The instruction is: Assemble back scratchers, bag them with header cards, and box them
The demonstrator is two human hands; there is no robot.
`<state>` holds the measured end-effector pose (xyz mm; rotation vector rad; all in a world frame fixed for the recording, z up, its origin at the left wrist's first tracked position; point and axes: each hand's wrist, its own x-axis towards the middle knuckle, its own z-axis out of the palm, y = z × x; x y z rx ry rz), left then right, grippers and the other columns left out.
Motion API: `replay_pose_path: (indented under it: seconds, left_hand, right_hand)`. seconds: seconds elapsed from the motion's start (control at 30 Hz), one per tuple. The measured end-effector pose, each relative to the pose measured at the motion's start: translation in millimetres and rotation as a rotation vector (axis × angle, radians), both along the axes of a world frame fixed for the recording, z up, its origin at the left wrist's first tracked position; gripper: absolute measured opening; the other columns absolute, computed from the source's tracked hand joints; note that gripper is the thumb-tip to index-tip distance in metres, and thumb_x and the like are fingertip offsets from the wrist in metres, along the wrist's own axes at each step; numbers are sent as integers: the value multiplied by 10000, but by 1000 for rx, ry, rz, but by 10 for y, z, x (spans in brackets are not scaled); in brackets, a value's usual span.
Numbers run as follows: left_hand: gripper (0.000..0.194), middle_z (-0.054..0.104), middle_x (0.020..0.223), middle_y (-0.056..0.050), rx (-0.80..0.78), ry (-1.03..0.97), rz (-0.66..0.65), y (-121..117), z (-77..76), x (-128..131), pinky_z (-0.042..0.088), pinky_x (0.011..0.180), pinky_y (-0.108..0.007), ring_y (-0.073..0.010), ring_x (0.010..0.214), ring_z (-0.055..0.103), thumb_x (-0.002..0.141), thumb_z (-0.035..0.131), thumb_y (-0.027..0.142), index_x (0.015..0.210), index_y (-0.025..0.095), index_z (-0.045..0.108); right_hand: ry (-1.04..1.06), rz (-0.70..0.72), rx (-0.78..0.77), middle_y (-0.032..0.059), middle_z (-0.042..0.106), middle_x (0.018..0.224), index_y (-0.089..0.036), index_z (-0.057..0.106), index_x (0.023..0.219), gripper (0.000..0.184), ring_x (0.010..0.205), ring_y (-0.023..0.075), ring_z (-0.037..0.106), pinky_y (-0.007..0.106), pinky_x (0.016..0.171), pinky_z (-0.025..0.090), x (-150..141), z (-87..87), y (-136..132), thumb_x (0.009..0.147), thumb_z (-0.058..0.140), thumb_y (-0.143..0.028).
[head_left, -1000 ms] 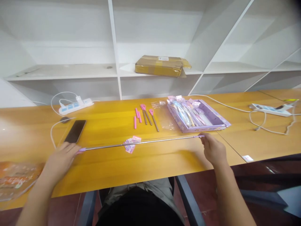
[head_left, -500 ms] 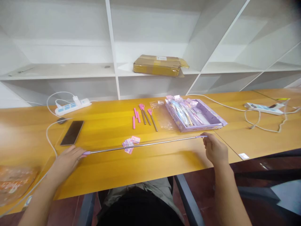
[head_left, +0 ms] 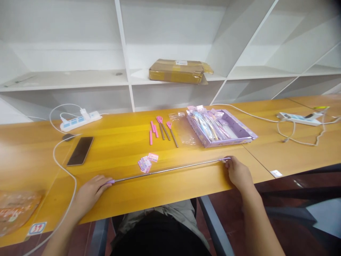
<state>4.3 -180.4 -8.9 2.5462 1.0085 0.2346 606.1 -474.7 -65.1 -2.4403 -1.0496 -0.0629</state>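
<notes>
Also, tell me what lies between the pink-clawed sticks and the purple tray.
In the head view, clear plastic wrapping lies between the pink-clawed sticks and the purple tray.

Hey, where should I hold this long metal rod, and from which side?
Likely by the purple grip at its left end, coming from the left with the left hand: that end points left, and the grip looks thicker than the slim metal rod beyond it.
</notes>
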Motion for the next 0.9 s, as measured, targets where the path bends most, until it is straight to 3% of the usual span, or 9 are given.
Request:
replay_pose_path:
  seconds: [0.13, 0.2, 0.33, 0.5, 0.6, 0.77, 0.9]
  left_hand:
    - [468, 803, 1203, 7, -138, 42, -45, -153, 91, 293, 561, 1039, -367, -245, 1141, 740, 1065, 437, 608, 1161, 330, 801]
    - [439, 796, 1231, 7, -169, 48, -35, -227, 142, 465, 550, 1043, -361, -238, 1149, 738, 1080, 438, 567, 1184, 325, 789]
    - [447, 790, 1220, -24, -117, 31, 10, -231, 264, 615, 544, 1000, -361, -253, 1134, 735, 1083, 438, 561, 1184, 292, 781]
    - [446, 794, 1147, -37, -55, 7, -37, -222, 392, 727, 545, 942, -332, -239, 1055, 742, 1094, 425, 543, 1178, 282, 777]
    - [431, 791, 1182, -42, -7, 9, -26, -393, 350, 1001, 552, 922, -329, -238, 1063, 745, 1110, 407, 491, 1215, 287, 771]
    - [360, 782, 1280, -33, 66, 48, -13, -745, 156, 1454, 569, 875, -308, -236, 1108, 753, 1105, 469, 369, 1365, 321, 714]
    - [356, 790, 1261, -35, 107, 82, 3, -811, 42, 1513, 573, 826, -302, -235, 1082, 764, 1104, 480, 374, 1378, 326, 701]
  right_hand:
    - [-5, 123, -18, 57, 669, 756, -198, 617, 1008, 204, 620, 197, 589, 295, 621, 367, -230, 51, 151, 946, 423, -215]
    - [-6, 117, 17, 65, 674, 773, -187, 624, 1075, 241, 648, 208, 605, 298, 634, 367, -379, 79, 270, 965, 412, -217]
    - [-34, 19, 75, 64, 679, 770, -183, 633, 1087, 251, 647, 209, 599, 297, 640, 357, -505, 191, 427, 966, 415, -211]
    - [-66, 118, 196, 45, 672, 769, -187, 631, 1080, 260, 669, 202, 624, 284, 644, 390, -658, 412, 577, 960, 401, -176]
    - [-121, 225, 177, 53, 691, 783, -180, 630, 1136, 296, 685, 214, 642, 288, 644, 412, -1129, 450, 764, 959, 397, -138]
    - [-216, 476, -15, 124, 755, 960, -150, 635, 1194, 338, 766, 226, 695, 296, 689, 443, -2086, 274, 983, 964, 411, -45]
    - [-104, 490, -83, 115, 769, 956, -149, 633, 1200, 296, 739, 232, 716, 301, 654, 447, -2260, 192, 1009, 1030, 396, -99]
